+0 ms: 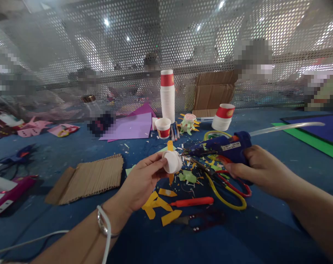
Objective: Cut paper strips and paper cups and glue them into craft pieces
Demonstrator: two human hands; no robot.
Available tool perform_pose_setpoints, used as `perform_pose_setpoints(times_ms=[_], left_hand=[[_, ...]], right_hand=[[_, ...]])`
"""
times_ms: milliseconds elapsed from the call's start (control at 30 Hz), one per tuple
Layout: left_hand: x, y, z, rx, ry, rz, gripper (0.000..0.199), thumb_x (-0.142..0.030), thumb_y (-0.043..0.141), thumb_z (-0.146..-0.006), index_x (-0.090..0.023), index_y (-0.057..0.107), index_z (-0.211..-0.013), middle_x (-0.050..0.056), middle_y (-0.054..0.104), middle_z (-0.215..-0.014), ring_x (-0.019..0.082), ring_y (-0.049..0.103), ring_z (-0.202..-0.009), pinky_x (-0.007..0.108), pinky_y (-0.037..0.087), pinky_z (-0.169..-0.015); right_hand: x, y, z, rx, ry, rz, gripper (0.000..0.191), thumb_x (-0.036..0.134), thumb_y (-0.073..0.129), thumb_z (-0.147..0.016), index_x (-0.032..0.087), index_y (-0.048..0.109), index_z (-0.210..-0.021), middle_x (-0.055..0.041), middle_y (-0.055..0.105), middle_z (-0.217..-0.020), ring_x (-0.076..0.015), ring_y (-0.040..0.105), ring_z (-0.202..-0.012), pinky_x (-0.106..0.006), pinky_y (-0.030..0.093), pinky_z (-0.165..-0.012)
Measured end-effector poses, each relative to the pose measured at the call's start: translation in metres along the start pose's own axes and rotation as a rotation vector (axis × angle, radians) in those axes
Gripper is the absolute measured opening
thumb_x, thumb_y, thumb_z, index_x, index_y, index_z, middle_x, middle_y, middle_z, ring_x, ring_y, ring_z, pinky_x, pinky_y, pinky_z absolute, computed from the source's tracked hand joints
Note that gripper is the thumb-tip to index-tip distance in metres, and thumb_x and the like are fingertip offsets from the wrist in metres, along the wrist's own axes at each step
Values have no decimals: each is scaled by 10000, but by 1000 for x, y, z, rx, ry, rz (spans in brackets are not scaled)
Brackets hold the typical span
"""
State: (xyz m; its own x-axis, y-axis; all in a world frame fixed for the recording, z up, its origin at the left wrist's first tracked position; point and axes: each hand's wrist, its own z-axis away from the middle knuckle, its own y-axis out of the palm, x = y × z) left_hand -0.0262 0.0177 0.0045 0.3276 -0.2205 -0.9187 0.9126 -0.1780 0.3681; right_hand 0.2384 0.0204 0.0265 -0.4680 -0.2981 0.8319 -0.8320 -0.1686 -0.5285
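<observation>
Cup in left hand

Dark-blue glue gun, white cup, yellow paper pieces, brown ribbed cardboard, lilac sheet

Blue desk before me, pale-flecked. Grey perforated screen along its far side, facing me. Bright light spots high up.
</observation>
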Motion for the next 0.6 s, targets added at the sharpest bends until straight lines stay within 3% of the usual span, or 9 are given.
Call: perform_pose_setpoints(times_ms=[267,600], left_hand=[[-1,1,0,-6,13,-14,122,-270,751,-811,-155,777,-844,75,679,-866,170,572,-804,259,438,-704],[-1,1,1,-15,16,-30,171,-286,757,-802,-149,781,-902,80,690,-923,169,579,-849,253,446,-736]], right_hand=[[-1,1,0,8,47,19,241,393,538,-678,193,520,-546,-1,499,-528,-141,421,-509,-271,389,-442],[-7,1,0,38,46,47,246,396,517,-701,196,482,-562,2,477,-542,-134,404,-517,-266,368,-445]])
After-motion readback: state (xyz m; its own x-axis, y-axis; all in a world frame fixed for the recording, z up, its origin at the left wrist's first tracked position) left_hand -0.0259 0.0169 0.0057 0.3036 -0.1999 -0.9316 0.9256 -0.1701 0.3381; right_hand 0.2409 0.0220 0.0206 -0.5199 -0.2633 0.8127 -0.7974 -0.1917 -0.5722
